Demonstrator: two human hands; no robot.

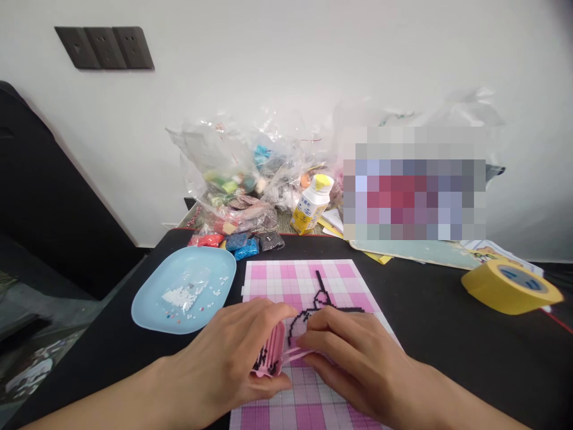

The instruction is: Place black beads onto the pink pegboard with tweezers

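Note:
My left hand (244, 349) is closed round a small pink bead tray (274, 349) with ridges, which holds black beads. Pinched in my right hand (347, 352) are pale tweezers (298, 353), their tips pointing left at the tray's edge. Both hands are above a pink and white checked pegboard (268, 272). Black beads on the board form an outline (321, 286) with a straight line rising at the top. My right fingers hide part of this outline.
Left of the board, a light blue plate (147, 304) carries white beads and a clear bag. Bead packets (246, 248), a yellow-capped bottle (312, 204) and plastic bags (215, 161) stand behind. A yellow tape roll (492, 292) lies at right on the black table (430, 316).

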